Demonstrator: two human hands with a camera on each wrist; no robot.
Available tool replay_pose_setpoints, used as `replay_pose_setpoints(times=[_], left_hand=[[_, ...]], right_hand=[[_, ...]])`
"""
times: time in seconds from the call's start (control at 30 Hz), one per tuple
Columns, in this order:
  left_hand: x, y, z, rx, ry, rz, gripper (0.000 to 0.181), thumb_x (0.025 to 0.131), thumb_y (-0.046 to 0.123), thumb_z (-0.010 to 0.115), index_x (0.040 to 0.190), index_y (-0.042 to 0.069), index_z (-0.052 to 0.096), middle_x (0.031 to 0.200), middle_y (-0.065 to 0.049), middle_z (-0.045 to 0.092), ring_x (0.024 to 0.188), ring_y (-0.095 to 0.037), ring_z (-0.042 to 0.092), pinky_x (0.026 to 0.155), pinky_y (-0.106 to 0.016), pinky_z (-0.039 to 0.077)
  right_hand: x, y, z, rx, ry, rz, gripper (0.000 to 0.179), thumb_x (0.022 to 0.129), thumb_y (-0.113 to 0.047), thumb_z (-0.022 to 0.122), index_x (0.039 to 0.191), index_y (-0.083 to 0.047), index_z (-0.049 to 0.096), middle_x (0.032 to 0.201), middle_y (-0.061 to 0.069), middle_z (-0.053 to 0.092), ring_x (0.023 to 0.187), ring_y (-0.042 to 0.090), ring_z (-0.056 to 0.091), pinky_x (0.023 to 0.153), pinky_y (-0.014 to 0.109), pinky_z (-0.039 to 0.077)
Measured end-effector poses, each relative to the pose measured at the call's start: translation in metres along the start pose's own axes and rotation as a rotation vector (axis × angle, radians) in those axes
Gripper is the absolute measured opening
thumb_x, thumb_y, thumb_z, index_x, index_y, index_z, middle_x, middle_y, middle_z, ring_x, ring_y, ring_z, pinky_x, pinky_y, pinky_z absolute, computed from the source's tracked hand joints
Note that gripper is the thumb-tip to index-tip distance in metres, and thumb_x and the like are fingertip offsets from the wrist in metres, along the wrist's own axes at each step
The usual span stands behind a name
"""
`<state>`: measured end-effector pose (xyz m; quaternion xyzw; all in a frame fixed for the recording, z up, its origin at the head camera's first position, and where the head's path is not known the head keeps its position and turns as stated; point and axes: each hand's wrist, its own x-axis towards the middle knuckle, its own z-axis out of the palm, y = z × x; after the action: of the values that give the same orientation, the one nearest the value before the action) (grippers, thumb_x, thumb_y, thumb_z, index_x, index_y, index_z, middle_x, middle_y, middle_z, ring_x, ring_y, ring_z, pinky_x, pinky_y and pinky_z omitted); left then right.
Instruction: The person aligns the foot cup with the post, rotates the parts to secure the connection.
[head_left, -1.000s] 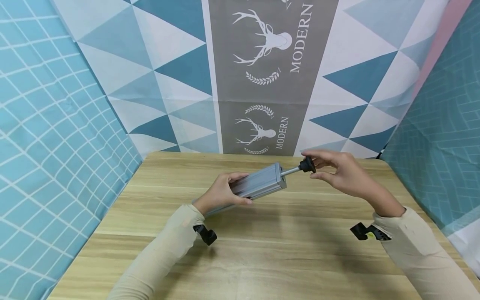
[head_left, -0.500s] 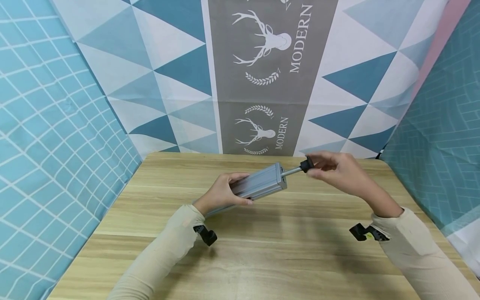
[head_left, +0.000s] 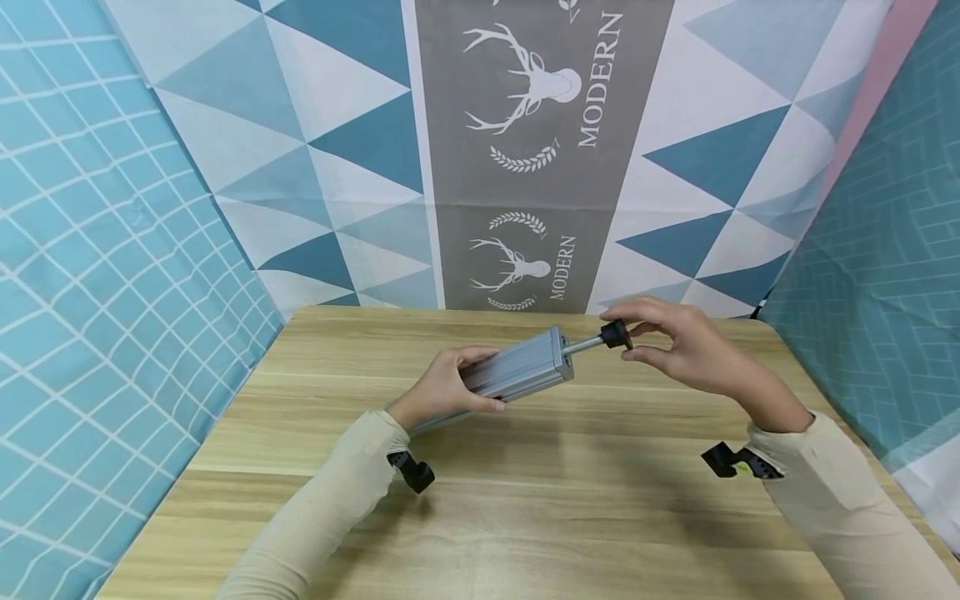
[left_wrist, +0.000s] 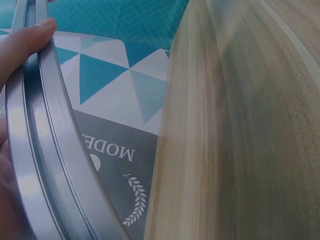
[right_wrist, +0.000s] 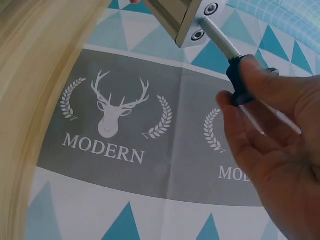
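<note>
My left hand (head_left: 442, 387) grips a silver aluminium profile (head_left: 525, 362) around its middle, holding it tilted above the table. Grooves run along the profile's (left_wrist: 47, 125) sides in the left wrist view. From its end plate, which has screws in it, a threaded rod (right_wrist: 220, 37) sticks out. On the rod's outer end sits the black base of a leveling foot (head_left: 615, 334). Thumb and fingers of my right hand (head_left: 678, 346) pinch that black base, its flange partly hidden by the thumb in the right wrist view. The profile's lower end is hidden behind my left hand and wrist.
A wooden table (head_left: 495, 517) lies below both hands. Behind it hangs a patterned cloth (head_left: 517, 175) with deer heads and triangles. Blue tiled-print sheets (head_left: 112, 250) close off the left and right sides. Black camera mounts (head_left: 411, 472) sit on both wrists.
The fingers of my right hand closed in on the black base half a second ago, then spread again around it. The base has turned slightly. My left hand and the profile stay nearly still.
</note>
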<state>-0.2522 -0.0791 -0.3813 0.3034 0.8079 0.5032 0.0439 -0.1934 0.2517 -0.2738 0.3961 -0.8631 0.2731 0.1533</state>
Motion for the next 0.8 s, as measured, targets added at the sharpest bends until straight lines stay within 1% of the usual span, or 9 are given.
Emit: replay_pose_setpoints(times=[0.13,0.2,0.23,0.33,0.43,0.53,0.63,0.7,0.8], left_hand=[[0.000,0.000,0.001,-0.010,0.007,-0.008,0.075,0.062,0.022,0.091,0.129,0.011,0.061,0.123,-0.002,0.065,0.105,-0.015,0.061,0.091,-0.036,0.046],[0.000,0.001,0.001,-0.012,0.015,-0.018,0.075,0.062,0.021,0.092,0.129,0.011,0.061,0.124,-0.003,0.064,0.105,-0.016,0.061,0.091,-0.036,0.046],[0.002,-0.003,0.001,-0.012,0.020,-0.018,0.076,0.061,0.023,0.092,0.129,0.013,0.061,0.124,-0.002,0.064,0.104,-0.015,0.061,0.090,-0.036,0.046],[0.002,-0.002,0.002,-0.014,0.020,-0.031,0.076,0.061,0.019,0.092,0.130,0.011,0.060,0.125,-0.004,0.063,0.106,-0.016,0.060,0.091,-0.036,0.045],[0.001,0.002,0.002,-0.010,0.010,-0.045,0.076,0.063,0.015,0.090,0.132,0.008,0.058,0.127,-0.007,0.062,0.107,-0.018,0.059,0.092,-0.037,0.045],[-0.003,0.016,0.000,-0.004,0.000,-0.048,0.074,0.065,0.013,0.089,0.132,0.004,0.058,0.127,-0.010,0.062,0.106,-0.018,0.060,0.092,-0.036,0.045],[-0.007,0.030,-0.003,0.000,-0.008,-0.037,0.072,0.066,0.013,0.087,0.131,0.001,0.058,0.125,-0.012,0.063,0.105,-0.018,0.060,0.090,-0.035,0.046],[-0.008,0.033,-0.003,0.000,-0.009,-0.030,0.071,0.067,0.013,0.087,0.130,0.001,0.058,0.125,-0.012,0.063,0.105,-0.018,0.060,0.090,-0.035,0.046],[-0.009,0.036,-0.004,-0.006,-0.007,-0.030,0.070,0.067,0.012,0.087,0.130,0.001,0.058,0.125,-0.012,0.063,0.106,-0.019,0.060,0.091,-0.035,0.046]], right_hand=[[0.000,-0.002,0.002,0.016,0.038,0.200,0.034,0.090,-0.010,0.067,0.123,-0.003,0.063,0.096,0.004,0.071,0.079,0.007,0.066,0.071,0.024,0.053],[0.001,-0.003,0.004,0.021,0.052,0.295,0.030,0.095,-0.019,0.062,0.119,-0.003,0.065,0.086,0.002,0.071,0.073,0.006,0.064,0.065,0.024,0.051],[0.002,-0.003,0.004,0.018,0.057,0.331,0.029,0.096,-0.023,0.060,0.117,-0.004,0.067,0.084,0.002,0.070,0.071,0.006,0.064,0.064,0.025,0.051],[0.003,-0.005,0.004,0.012,0.054,0.367,0.028,0.095,-0.027,0.061,0.112,-0.005,0.068,0.080,0.000,0.069,0.068,0.007,0.064,0.062,0.026,0.050],[0.002,-0.006,0.003,0.009,0.023,0.384,0.032,0.096,-0.029,0.059,0.115,-0.004,0.067,0.086,0.003,0.071,0.073,0.012,0.066,0.066,0.029,0.052],[0.000,-0.005,0.000,0.024,-0.051,0.365,0.044,0.095,-0.029,0.062,0.132,-0.006,0.057,0.108,0.010,0.069,0.090,0.021,0.068,0.075,0.039,0.054],[-0.003,-0.002,-0.002,0.039,-0.126,0.280,0.065,0.089,-0.019,0.069,0.146,-0.012,0.040,0.135,0.013,0.054,0.106,0.029,0.063,0.083,0.047,0.052],[-0.004,0.000,-0.002,0.041,-0.143,0.189,0.074,0.084,-0.007,0.073,0.148,-0.015,0.037,0.141,0.012,0.048,0.110,0.028,0.061,0.086,0.046,0.051],[-0.004,0.003,0.001,0.012,-0.088,0.062,0.073,0.078,0.007,0.073,0.142,-0.013,0.046,0.134,0.010,0.054,0.105,0.022,0.064,0.083,0.037,0.053]])
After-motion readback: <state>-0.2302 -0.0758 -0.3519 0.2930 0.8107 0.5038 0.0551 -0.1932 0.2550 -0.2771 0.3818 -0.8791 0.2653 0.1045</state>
